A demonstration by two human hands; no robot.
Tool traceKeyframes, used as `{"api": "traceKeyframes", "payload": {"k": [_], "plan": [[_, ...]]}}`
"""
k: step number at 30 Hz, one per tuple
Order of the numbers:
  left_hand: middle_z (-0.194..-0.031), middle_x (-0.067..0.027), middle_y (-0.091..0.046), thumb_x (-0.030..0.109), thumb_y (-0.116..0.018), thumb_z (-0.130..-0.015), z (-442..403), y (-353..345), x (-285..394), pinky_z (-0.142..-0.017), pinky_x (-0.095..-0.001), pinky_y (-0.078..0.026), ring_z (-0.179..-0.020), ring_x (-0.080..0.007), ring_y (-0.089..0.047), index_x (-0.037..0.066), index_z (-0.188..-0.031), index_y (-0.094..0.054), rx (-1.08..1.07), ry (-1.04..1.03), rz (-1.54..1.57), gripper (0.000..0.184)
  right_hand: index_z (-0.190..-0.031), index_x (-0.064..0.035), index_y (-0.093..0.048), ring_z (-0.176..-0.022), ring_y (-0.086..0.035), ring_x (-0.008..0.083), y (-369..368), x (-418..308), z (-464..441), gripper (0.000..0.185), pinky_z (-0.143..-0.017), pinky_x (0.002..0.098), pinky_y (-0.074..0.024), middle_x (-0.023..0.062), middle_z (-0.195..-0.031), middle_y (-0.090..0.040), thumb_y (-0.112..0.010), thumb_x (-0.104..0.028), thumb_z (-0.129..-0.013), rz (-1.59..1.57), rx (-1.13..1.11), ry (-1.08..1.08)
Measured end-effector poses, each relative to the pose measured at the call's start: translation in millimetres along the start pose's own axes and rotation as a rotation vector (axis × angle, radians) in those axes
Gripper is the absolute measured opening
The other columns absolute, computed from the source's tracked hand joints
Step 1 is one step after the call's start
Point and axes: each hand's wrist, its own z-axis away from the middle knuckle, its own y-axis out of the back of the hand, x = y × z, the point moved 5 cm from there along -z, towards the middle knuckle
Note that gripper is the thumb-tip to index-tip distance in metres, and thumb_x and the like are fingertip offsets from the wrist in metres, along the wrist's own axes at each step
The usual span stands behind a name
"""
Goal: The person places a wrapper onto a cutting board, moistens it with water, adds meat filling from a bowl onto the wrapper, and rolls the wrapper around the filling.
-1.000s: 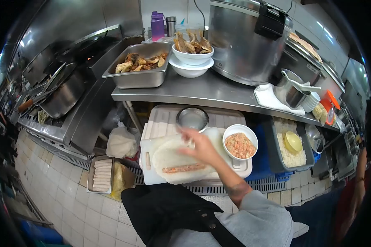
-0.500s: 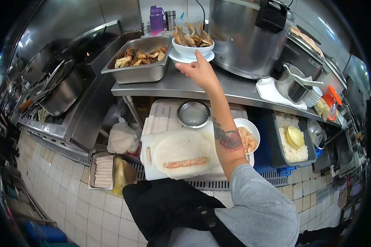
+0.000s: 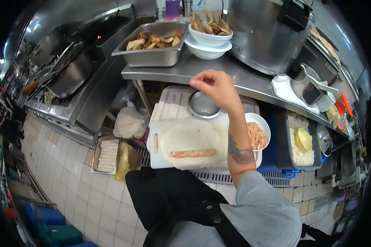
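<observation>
My right hand (image 3: 217,88) hangs over the front edge of the steel shelf, just above a small metal bowl (image 3: 204,103) with pale liquid in it. Its fingers are curled in, thumb near the fingertips; whatever they hold, if anything, I cannot make out. Below lies a white cutting board (image 3: 153,136) bearing a thin round wrapper (image 3: 189,133). A strip of pinkish-orange filling (image 3: 192,153) runs across the wrapper's near part. Beside my forearm stands a white bowl of minced filling (image 3: 257,135). My left hand is out of view.
On the shelf (image 3: 169,73) stand a steel pan of fried pieces (image 3: 152,43), a bowl of fried fish (image 3: 210,33) on stacked white bowls, and a large cooker (image 3: 264,37). Pale rolls (image 3: 108,154) fill a tray low at left. A grey bin (image 3: 303,140) sits right.
My right hand has moved away from the bowl of fried fish, down and toward me, over the metal bowl. Its pointing index finger has curled in. The whole view has shifted slightly.
</observation>
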Motion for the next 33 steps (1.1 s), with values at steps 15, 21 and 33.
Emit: {"api": "traceKeyframes", "payload": {"k": [15,21,33], "plan": [[-0.110,-0.0215,-0.060,0.030,-0.077,-0.084,28.1,-21.7,-22.1,-0.087,-0.0446,-0.051,-0.100,-0.0330,-0.061,0.000,-0.115,-0.064,-0.097,0.076,0.070,0.046,-0.106,-0.0038,-0.073,-0.088,-0.067,0.0306,-95.7,107.8,160.9,0.037,-0.077,0.0381,-0.0535,0.0117,-0.098,-0.067,-0.082,-0.017,-0.073,0.358,-0.527,0.041],[-0.111,-0.0131,-0.063,0.018,-0.071,-0.089,107.4,-35.7,87.5,-0.082,-0.0378,-0.051,-0.097,-0.0258,-0.063,0.003,-0.115,-0.067,-0.348,0.005,0.356,0.030,-0.098,-0.0052,-0.074,-0.090,-0.065,0.0313,-100.6,110.2,168.8,0.032,-0.081,0.0412,-0.0524,0.0110,-0.092,-0.067,-0.082,-0.021,-0.072,0.348,-0.420,-0.010],[-0.099,-0.0031,-0.064,0.020,-0.067,-0.092,382.9,109.0,347.1,-0.073,-0.0263,-0.049,-0.087,-0.0110,-0.059,0.004,-0.119,-0.061,-2.319,0.978,1.279,0.031,-0.097,-0.0024,-0.072,-0.084,-0.065,0.0340,-146.2,76.1,164.5,0.027,-0.076,0.0408,-0.0512,0.0131,-0.090,-0.066,-0.081,-0.016,-0.075,0.395,-0.334,0.163]]}}
